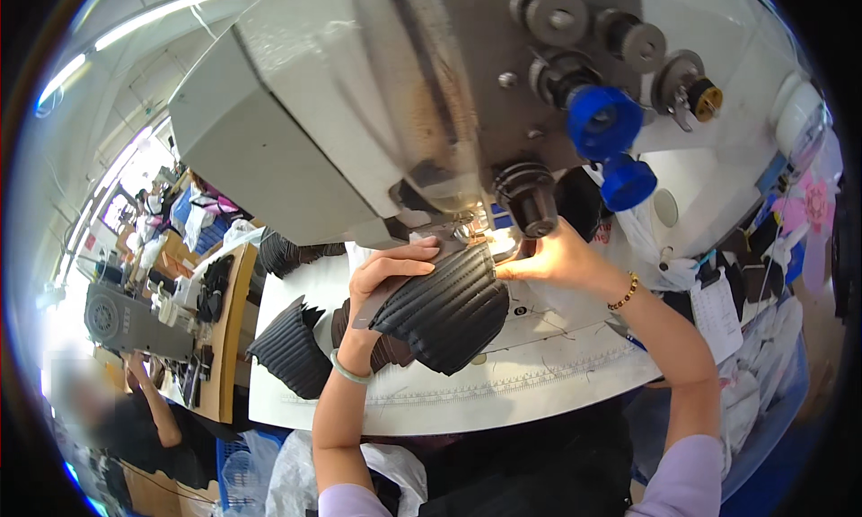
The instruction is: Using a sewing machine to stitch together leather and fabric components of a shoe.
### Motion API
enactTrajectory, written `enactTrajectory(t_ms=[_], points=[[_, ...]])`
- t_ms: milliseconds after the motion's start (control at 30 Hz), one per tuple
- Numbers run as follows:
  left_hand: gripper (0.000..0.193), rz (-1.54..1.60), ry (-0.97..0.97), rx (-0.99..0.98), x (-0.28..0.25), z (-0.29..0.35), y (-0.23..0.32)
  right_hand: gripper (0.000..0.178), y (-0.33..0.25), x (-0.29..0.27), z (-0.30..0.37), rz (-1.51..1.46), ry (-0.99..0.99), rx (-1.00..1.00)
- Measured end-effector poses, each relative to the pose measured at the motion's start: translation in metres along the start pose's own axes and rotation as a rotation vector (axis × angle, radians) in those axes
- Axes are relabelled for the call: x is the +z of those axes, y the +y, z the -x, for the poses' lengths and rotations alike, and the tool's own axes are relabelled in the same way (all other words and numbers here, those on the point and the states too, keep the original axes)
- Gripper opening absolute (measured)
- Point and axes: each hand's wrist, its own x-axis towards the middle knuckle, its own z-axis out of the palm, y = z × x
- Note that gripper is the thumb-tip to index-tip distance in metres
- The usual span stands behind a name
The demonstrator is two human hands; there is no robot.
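A black quilted piece [453, 306] with ribbed stitch lines hangs between my hands under the head of a sewing machine [332, 113]. Its upper edge lies close to the lit needle area [485, 234]. My left hand [382, 274] grips its left side, fingers closed over the top, with a grey flat strip [366, 318] beside the palm. My right hand [561, 261] pinches its upper right corner, thumb in front; the other fingers are partly hidden behind the machine. Another black quilted piece [292, 351] lies to the left, and dark brown ribbed pieces [391, 348] show behind my left wrist.
The white table [539, 373] has a printed ruler along its near edge. Blue knobs [603, 122] stick out of the machine. At right are a paper sheet [716, 315] and a blue bin [777, 409] with plastic bags. A co-worker [144, 418] sits at left by another machine [135, 324].
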Motion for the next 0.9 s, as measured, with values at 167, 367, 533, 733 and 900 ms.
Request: enactTrajectory(t_ms=[167, 367, 533, 733, 900], points=[[0.023, -0.027, 0.004, 0.022, 0.0, 0.0, -0.004, 0.068, 0.014, -0.013, 0.033, -0.477, 0.168, 0.012], [0.02, 0.056, 0.139, -0.098, 0.006, 0.006, -0.003, 0.043, 0.06, 0.016, 0.153, 0.783, 0.485, -0.047], [0.028, -0.19, 0.057, -0.015, 0.016, 0.0, 0.001, 0.029, 0.097, 0.031, 0.195, 0.928, 0.492, 0.136], [0.023, -0.098, 0.088, -0.081, 0.011, 0.003, -0.006, 0.024, 0.102, 0.025, 0.196, 0.884, 0.6, -0.067], [0.022, 0.043, 0.345, -0.649, -0.003, 0.031, -0.031, 0.023, 0.035, 0.061, 0.151, -0.247, 0.634, 0.11]])
